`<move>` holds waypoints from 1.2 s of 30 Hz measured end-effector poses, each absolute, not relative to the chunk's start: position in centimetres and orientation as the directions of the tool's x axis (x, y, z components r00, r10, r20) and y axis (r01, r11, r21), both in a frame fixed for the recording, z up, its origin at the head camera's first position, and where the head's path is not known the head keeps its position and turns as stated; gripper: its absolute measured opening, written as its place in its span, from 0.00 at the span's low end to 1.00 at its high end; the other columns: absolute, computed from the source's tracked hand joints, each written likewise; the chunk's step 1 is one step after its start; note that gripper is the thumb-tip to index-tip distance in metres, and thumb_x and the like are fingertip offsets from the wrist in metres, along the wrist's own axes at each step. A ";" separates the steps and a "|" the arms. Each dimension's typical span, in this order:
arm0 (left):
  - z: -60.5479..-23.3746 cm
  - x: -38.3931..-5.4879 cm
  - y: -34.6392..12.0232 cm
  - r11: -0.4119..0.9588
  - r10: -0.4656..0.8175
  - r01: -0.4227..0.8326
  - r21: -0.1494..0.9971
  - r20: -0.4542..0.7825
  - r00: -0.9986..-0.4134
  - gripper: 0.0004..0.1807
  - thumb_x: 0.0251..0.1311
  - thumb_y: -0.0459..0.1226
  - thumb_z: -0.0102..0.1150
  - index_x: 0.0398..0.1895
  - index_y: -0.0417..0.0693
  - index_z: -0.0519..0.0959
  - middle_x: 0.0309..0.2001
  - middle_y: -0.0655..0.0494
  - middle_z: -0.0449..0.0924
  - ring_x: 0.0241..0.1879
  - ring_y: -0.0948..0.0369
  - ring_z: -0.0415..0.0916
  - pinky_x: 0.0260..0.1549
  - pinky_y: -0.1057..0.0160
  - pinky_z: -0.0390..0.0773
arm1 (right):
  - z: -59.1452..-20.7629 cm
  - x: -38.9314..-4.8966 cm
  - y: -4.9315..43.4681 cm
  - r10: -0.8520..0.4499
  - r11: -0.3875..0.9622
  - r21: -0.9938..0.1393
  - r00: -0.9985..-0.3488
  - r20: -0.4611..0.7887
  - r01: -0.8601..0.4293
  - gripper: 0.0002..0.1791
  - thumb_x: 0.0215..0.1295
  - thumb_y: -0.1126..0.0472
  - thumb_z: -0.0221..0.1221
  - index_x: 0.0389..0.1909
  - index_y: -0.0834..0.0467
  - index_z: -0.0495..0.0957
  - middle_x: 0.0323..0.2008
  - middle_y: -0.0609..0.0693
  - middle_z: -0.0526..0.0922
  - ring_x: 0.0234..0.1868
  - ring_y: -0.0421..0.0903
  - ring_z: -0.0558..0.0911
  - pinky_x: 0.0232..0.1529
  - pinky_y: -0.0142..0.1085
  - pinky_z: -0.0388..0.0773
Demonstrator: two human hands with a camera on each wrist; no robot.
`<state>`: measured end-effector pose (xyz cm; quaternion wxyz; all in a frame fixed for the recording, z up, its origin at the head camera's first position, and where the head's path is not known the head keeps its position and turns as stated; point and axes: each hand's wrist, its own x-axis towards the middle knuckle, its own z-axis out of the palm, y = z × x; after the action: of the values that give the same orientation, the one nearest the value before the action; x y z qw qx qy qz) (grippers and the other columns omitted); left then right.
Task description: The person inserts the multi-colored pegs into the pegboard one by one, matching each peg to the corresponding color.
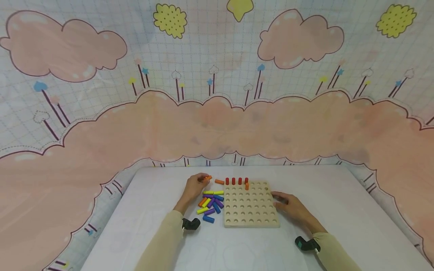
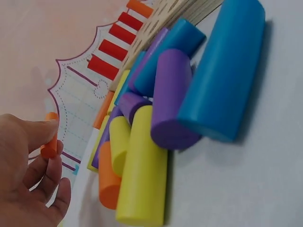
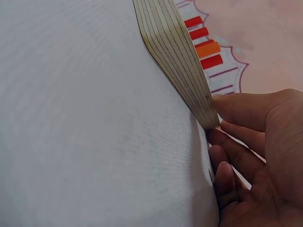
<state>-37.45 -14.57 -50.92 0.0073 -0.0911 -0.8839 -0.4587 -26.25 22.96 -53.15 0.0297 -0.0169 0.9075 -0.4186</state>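
Note:
My left hand (image 1: 196,185) pinches an orange peg (image 2: 49,137) between thumb and fingertips, above the table at the far left of the pegs. A square wooden pegboard (image 1: 251,227) with rows of round holes lies flat on the table. Several red pegs (image 1: 233,181) stand along its back row, with one orange peg (image 1: 246,186) upright in the row in front. At the pegboard's right side rests my right hand (image 1: 292,207). In the right wrist view its thumb and fingertips (image 3: 225,106) touch the layered edge near a corner.
Loose yellow, purple, blue and orange pegs lie piled left of the pegboard, a blue peg (image 1: 208,219) nearest me. Another orange peg (image 1: 219,181) lies by the back left corner. A patterned cloth backdrop (image 1: 217,128) rises behind the white table (image 1: 339,210).

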 end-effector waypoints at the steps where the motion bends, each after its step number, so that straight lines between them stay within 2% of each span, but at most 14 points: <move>1: -50.8 -37.3 -14.6 0.563 0.159 0.184 0.806 0.112 -0.981 0.16 0.67 0.38 0.59 0.56 0.47 0.80 0.46 0.49 0.82 0.44 0.56 0.75 0.48 0.59 0.80 | -53.2 -26.3 22.9 -0.056 0.647 -0.763 -0.998 -0.041 -0.005 0.26 0.66 0.56 0.61 0.65 0.54 0.73 0.65 0.60 0.74 0.66 0.61 0.71 0.65 0.58 0.68; 5: -50.3 -37.0 -14.4 0.560 0.166 0.216 0.799 0.148 -0.975 0.18 0.69 0.40 0.57 0.59 0.47 0.78 0.50 0.48 0.82 0.48 0.54 0.76 0.54 0.54 0.79 | -53.2 -26.2 22.8 -0.051 0.644 -0.765 -0.998 -0.045 0.002 0.26 0.66 0.56 0.61 0.65 0.54 0.73 0.64 0.60 0.75 0.66 0.62 0.71 0.65 0.58 0.68; 12: -49.4 -36.2 -13.8 0.496 0.147 0.223 0.839 0.172 -0.974 0.16 0.68 0.40 0.57 0.56 0.45 0.79 0.52 0.48 0.82 0.52 0.53 0.76 0.57 0.53 0.77 | -53.2 -26.2 22.8 -0.065 0.642 -0.767 -0.996 -0.054 0.000 0.27 0.67 0.56 0.60 0.66 0.54 0.72 0.66 0.61 0.72 0.68 0.63 0.69 0.66 0.60 0.65; 16: -48.8 -35.6 -13.4 0.459 0.134 0.240 0.855 0.201 -0.970 0.15 0.66 0.40 0.60 0.53 0.45 0.80 0.48 0.49 0.83 0.50 0.54 0.76 0.55 0.54 0.78 | -53.2 -26.1 22.8 -0.063 0.650 -0.760 -0.997 -0.047 -0.005 0.26 0.66 0.56 0.61 0.66 0.54 0.72 0.66 0.61 0.73 0.67 0.63 0.70 0.65 0.59 0.67; 21: -48.3 -34.9 -12.8 0.425 0.131 0.263 0.866 0.229 -0.965 0.12 0.64 0.39 0.62 0.50 0.49 0.81 0.46 0.53 0.83 0.46 0.57 0.75 0.48 0.63 0.76 | -53.2 -26.2 22.8 -0.050 0.651 -0.759 -0.998 -0.042 -0.001 0.26 0.66 0.56 0.61 0.65 0.53 0.73 0.63 0.60 0.76 0.64 0.61 0.73 0.63 0.58 0.69; 26: -47.9 -34.0 -12.3 0.354 0.166 0.283 0.891 0.238 -0.957 0.11 0.64 0.36 0.62 0.49 0.47 0.80 0.46 0.51 0.83 0.43 0.57 0.75 0.43 0.69 0.76 | -53.2 -26.3 22.8 -0.052 0.645 -0.764 -0.998 -0.043 -0.001 0.26 0.66 0.55 0.61 0.65 0.53 0.73 0.63 0.60 0.75 0.65 0.62 0.72 0.64 0.58 0.68; 36: -48.5 -33.2 -10.1 0.322 0.209 0.291 0.901 0.232 -0.950 0.11 0.64 0.37 0.62 0.49 0.50 0.80 0.44 0.53 0.82 0.44 0.60 0.77 0.46 0.66 0.79 | -53.1 -25.9 23.0 -0.079 0.645 -0.764 -0.997 -0.026 -0.031 0.27 0.67 0.54 0.60 0.66 0.54 0.72 0.65 0.59 0.74 0.65 0.60 0.73 0.64 0.56 0.69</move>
<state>-33.20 -10.12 -48.47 0.0362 -0.1539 -0.8122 -0.5615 -25.92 22.95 -53.11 0.0284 -0.0305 0.9065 -0.4202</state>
